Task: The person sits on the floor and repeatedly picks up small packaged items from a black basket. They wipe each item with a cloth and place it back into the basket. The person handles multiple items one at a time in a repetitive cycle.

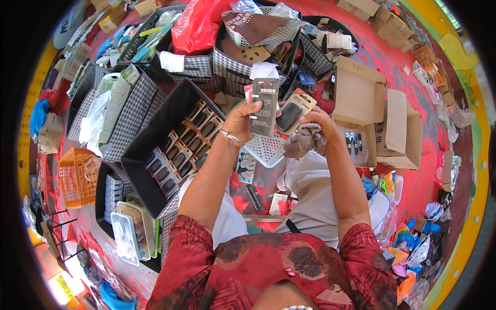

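My left hand (238, 120) is closed on a few flat packs, the front one a dark grey card pack (262, 113) with pale print, held upright. Red card edges show behind it. My right hand (325, 129) is closed round a crumpled grey-brown cloth (304, 140). Its fingers also seem to hold a blister pack (292, 114) with a black oval item on a tan card, tilted beside the left hand's packs. Below both hands, a white perforated basket (268, 151) is partly hidden. To the left, a black box (147, 132) holds rows of similar blister packs (191, 137).
Patterned fabric bins (199, 67) full of goods stand ahead, with a red plastic bag (199, 26) among them. Opened cardboard boxes (359, 93) are at right. An orange basket (77, 178) sits far left. Colourful packaged items (408, 248) are heaped at lower right.
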Action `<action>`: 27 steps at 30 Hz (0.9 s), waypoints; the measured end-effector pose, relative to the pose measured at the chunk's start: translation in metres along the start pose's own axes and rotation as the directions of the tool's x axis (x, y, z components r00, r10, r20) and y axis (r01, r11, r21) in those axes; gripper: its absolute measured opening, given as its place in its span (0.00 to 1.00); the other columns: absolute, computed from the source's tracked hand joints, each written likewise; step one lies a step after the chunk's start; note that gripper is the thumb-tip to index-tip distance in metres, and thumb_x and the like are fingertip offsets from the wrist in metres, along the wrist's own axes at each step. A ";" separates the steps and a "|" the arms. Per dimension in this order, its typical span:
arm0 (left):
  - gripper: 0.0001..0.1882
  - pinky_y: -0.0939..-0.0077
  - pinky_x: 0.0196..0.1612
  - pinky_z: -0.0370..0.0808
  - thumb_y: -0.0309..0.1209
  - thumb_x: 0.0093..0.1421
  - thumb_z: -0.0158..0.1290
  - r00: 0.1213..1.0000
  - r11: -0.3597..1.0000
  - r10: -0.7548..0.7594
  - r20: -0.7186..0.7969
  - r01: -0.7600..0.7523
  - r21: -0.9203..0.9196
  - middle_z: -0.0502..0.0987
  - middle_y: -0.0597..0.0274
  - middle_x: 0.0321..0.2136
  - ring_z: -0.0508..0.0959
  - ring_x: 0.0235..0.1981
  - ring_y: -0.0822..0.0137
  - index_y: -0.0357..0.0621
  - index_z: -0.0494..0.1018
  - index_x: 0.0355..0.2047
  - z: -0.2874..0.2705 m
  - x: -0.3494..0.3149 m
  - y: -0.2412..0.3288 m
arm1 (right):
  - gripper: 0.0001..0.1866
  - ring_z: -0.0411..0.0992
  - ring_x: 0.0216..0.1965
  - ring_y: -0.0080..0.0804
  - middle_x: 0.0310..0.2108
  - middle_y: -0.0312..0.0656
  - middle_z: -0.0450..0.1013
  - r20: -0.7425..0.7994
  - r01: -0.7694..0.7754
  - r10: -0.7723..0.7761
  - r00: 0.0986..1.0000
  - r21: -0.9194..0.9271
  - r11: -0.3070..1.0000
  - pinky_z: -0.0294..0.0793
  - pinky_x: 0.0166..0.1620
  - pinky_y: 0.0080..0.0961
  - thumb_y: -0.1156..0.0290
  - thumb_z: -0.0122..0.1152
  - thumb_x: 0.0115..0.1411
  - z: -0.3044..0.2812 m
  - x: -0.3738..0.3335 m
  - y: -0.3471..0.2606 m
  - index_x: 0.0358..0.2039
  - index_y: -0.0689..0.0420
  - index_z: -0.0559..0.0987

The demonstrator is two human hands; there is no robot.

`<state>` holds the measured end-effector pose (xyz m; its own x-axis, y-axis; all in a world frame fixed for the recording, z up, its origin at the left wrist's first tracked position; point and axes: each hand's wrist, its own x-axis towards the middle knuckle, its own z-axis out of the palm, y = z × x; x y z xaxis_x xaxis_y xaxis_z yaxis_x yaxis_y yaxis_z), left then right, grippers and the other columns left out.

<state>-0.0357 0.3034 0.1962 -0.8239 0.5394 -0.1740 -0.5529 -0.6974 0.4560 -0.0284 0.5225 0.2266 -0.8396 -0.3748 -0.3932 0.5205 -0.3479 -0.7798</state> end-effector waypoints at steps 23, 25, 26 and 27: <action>0.14 0.69 0.40 0.75 0.27 0.54 0.54 0.929 0.949 0.019 -0.370 0.100 0.299 0.76 0.61 0.35 0.76 0.35 0.68 0.41 0.69 0.41 -0.010 0.029 -0.043 | 0.15 0.68 0.23 0.27 0.21 0.42 0.72 -0.215 -0.194 0.019 0.976 -0.837 0.511 0.67 0.32 0.25 0.66 0.50 0.49 -0.024 0.021 -0.016 0.26 0.67 0.76; 0.13 0.68 0.40 0.75 0.27 0.54 0.53 0.883 0.947 -0.073 -0.463 0.208 0.247 0.76 0.60 0.35 0.76 0.35 0.68 0.40 0.69 0.41 -0.020 0.033 -0.055 | 0.16 0.68 0.23 0.32 0.20 0.47 0.71 -0.207 -0.201 0.034 0.978 -0.875 0.440 0.67 0.32 0.28 0.66 0.50 0.48 -0.029 0.024 -0.010 0.26 0.68 0.75; 0.13 0.63 0.42 0.74 0.28 0.56 0.50 0.859 0.942 -0.128 -0.495 0.262 0.211 0.76 0.58 0.35 0.77 0.36 0.64 0.39 0.68 0.41 -0.025 0.035 -0.063 | 0.16 0.69 0.24 0.36 0.20 0.50 0.71 -0.185 -0.185 0.041 0.982 -0.892 0.412 0.67 0.33 0.29 0.65 0.50 0.48 -0.032 0.027 -0.007 0.25 0.69 0.75; 0.12 0.61 0.42 0.74 0.29 0.57 0.49 0.837 0.944 -0.155 -0.525 0.282 0.172 0.76 0.58 0.35 0.77 0.36 0.63 0.39 0.68 0.42 -0.031 0.037 -0.069 | 0.16 0.70 0.24 0.39 0.21 0.53 0.71 -0.196 -0.198 0.044 0.980 -0.906 0.374 0.67 0.34 0.31 0.65 0.50 0.47 -0.035 0.030 -0.002 0.25 0.69 0.75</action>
<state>-0.0323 0.3568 0.1318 -0.6697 0.3118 -0.6740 -0.7328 -0.4248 0.5316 -0.0605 0.5420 0.1996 -0.8301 -0.2135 -0.5151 0.2205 0.7227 -0.6550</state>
